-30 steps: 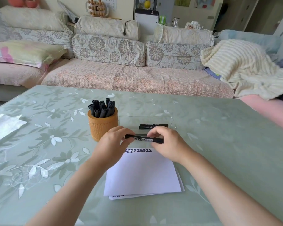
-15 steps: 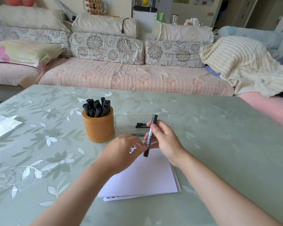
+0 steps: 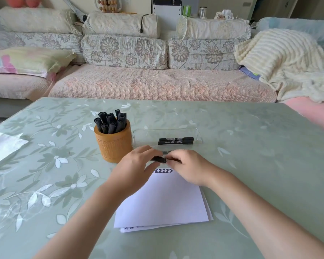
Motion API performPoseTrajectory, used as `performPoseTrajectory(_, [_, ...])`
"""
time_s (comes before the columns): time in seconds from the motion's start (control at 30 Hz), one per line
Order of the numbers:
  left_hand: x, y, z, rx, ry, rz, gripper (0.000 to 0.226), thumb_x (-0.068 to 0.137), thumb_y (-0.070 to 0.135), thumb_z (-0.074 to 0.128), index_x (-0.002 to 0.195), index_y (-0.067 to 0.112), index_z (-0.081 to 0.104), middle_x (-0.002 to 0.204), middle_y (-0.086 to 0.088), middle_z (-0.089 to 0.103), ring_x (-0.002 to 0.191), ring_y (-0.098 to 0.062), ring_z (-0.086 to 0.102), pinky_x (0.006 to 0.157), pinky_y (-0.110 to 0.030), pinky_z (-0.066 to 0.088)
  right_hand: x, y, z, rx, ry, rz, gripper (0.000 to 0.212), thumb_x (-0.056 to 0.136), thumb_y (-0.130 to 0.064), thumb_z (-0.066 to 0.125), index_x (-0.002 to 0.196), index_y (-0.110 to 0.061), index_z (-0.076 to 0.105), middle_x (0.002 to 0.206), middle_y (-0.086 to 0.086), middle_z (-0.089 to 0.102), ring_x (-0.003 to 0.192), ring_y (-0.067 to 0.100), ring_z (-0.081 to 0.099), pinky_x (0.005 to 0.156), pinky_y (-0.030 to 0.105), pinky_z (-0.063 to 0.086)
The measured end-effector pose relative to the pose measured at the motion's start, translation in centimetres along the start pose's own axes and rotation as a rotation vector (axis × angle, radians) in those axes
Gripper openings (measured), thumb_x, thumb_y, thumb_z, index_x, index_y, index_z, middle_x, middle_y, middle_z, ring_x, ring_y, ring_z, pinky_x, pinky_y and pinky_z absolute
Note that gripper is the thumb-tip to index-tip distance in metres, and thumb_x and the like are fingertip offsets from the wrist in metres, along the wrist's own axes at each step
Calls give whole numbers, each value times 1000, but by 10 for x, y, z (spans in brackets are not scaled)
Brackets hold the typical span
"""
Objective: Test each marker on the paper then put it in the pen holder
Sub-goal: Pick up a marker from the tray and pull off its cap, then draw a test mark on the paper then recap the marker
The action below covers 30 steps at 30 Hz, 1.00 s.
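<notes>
Just over the far edge of the paper, the left hand and right hand pinch one black marker level between their curled fingers. Left of the fingers stands the pen holder, full of capped markers. Beyond them, a clear tray holds two loose markers.

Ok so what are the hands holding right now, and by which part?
A black marker, held level: the left hand grips one end and the right hand grips the other, with only its middle showing between them.
</notes>
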<state>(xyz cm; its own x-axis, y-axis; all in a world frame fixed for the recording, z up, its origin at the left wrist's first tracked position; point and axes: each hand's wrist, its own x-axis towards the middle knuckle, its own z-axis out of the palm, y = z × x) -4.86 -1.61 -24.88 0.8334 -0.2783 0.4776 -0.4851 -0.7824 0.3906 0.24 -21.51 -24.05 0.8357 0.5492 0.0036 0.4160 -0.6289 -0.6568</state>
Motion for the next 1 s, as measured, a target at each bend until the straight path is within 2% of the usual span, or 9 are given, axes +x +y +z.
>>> performPoseTrajectory(0.1, [1,-3,1,6,-23,-18,22,88,17,67,108,23,65,93,11,60,85,-9,58,75,-32,51,0,0,-3,-62,-33,-66,27,102,-31,45,121,-35,64,89,-18,57,87,4,54,78,23,44])
performPoseTrajectory(0.2, [3,-3,2,49,-34,-37,17,88,17,66,104,22,65,90,10,60,82,-12,57,71,-36,50,1,-1,-3,-131,-44,-108,26,103,-31,44,118,-29,65,92,-11,58,92,10,55,83,28,45])
performPoseTrajectory(0.43, [10,-3,1,4,-115,-70,13,93,22,60,103,25,69,83,8,60,74,-14,56,68,-36,48,1,6,1,-282,116,-253,17,98,-24,53,106,-18,67,81,-3,52,78,20,53,70,39,46])
performPoseTrajectory(0.57, [13,-2,-1,-59,-162,-146,16,96,24,55,93,17,69,73,4,61,69,-14,54,68,-35,45,1,8,-3,-477,279,-431,13,86,-17,68,98,-16,70,77,-3,55,70,20,51,62,28,40])
performPoseTrajectory(0.63, [12,-3,-3,-88,-162,-134,15,96,23,56,91,18,69,70,6,61,67,-13,53,67,-34,45,1,7,-5,-549,345,-492,11,85,-20,67,95,-17,70,76,-4,55,67,20,50,61,28,41])
performPoseTrajectory(0.7, [10,-6,-3,-60,-126,-78,11,94,22,59,95,21,70,69,11,56,66,-10,51,65,-31,44,0,3,-4,-528,318,-451,14,90,-24,61,100,-19,69,77,-4,56,70,21,52,62,29,40])
performPoseTrajectory(0.77, [10,-8,-5,-13,-98,-23,12,93,24,60,98,22,71,69,11,54,68,-10,51,65,-29,45,-3,-3,-2,-392,201,-300,18,98,-30,54,107,-24,68,83,-6,62,78,19,56,66,32,43])
performPoseTrajectory(0.87, [10,-9,-8,52,-114,35,25,93,37,51,99,22,69,73,7,58,73,-12,54,66,-31,47,-3,-2,-6,-169,84,-133,21,100,-37,49,100,-32,69,78,-11,65,79,14,58,71,29,45])
performPoseTrajectory(1.0, [10,-9,-8,-23,-142,-16,20,97,32,51,102,23,68,76,7,57,72,-10,53,67,-30,45,-1,3,-6,-352,166,-268,23,99,-39,48,101,-27,67,72,-12,56,73,14,53,65,31,44])
